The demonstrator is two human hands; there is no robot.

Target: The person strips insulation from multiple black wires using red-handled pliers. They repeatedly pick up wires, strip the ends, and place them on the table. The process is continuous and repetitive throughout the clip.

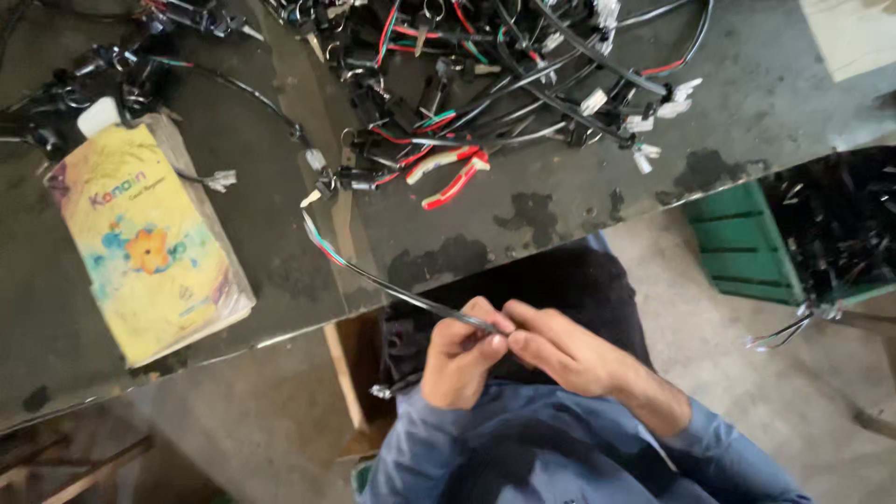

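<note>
While the thin black-sleeved cable with red and green cores (pixel 392 287) runs up onto the dark tabletop (pixel 560 201), it is pinched in the closed grip of left hand (pixel 459 359) and right hand (pixel 569 355).

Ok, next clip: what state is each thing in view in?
Left hand: closed around the sleeved wire.
Right hand: fingertips pinching the wire next to the left hand.
Sleeved wire: held at one end, coloured strands bare at the far end over the table.
Wire harness pile: tangled, lying on the table.
Red-handled pliers: lying flat, handles apart.
Yellow notebook: closed, worn.
Green crate: on the floor, holding dark parts.
</note>
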